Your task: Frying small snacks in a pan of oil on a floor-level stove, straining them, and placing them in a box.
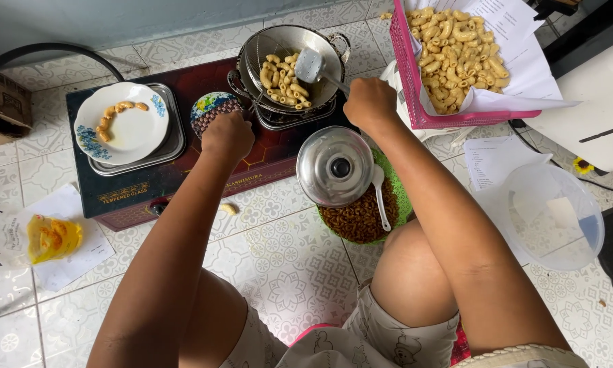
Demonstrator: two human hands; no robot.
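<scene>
Spatula (310, 66) in right hand (369, 103) — over strainer (289, 41), macaroni (284, 80)

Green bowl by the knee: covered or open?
Partly covered. The steel lid sits over the upper part of the green bowl; brown pieces and a white spoon show below it.

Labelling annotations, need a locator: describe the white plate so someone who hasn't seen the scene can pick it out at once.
Start at the dark glass-top stove on the tiled floor. On its left end sits a square metal tray, and the white plate rests on that, left of the left hand. It is the only flat white dish, with blue floral rim marks and a short curved row of fried macaroni pieces.
</scene>
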